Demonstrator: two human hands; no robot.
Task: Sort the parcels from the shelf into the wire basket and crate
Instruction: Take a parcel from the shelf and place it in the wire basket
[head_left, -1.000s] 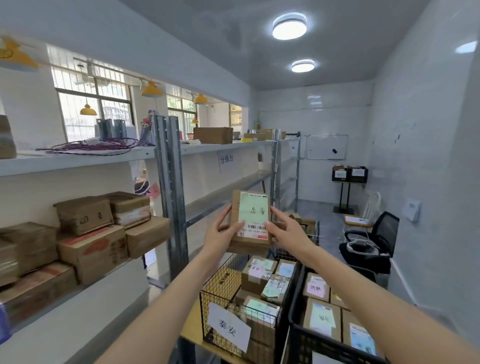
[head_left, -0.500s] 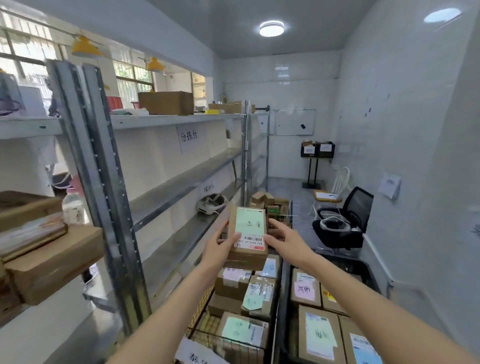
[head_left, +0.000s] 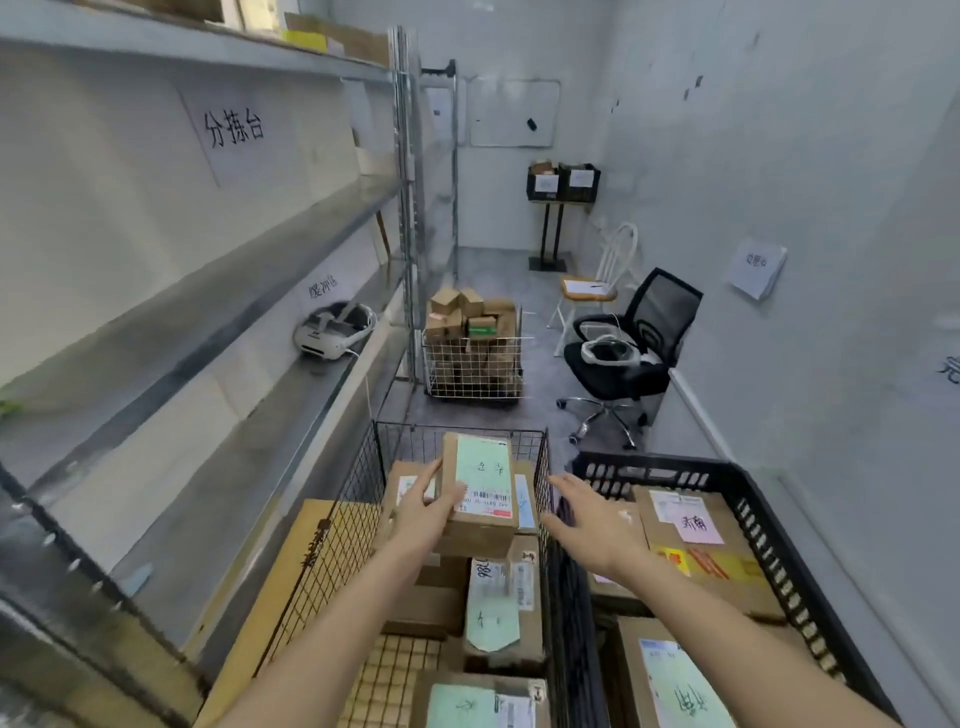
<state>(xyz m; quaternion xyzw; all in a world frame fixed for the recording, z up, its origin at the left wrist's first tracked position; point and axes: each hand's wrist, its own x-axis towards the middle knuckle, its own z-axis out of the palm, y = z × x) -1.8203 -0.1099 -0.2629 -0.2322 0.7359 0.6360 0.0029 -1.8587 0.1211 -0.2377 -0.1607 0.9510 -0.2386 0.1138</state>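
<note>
The left hand (head_left: 423, 512) grips a small brown cardboard parcel with a pale green label (head_left: 480, 488) by its left edge, label up, probably so the writing stays readable. It hangs above the black wire basket (head_left: 332, 525), over the labelled boxes already stacked inside. The right hand (head_left: 592, 522) is spread open and empty, just right of the basket, over the black plastic crate (head_left: 769, 525).

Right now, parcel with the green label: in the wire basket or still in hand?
In hand. The left hand holds the parcel above the wire basket; the right hand is off it.
</note>
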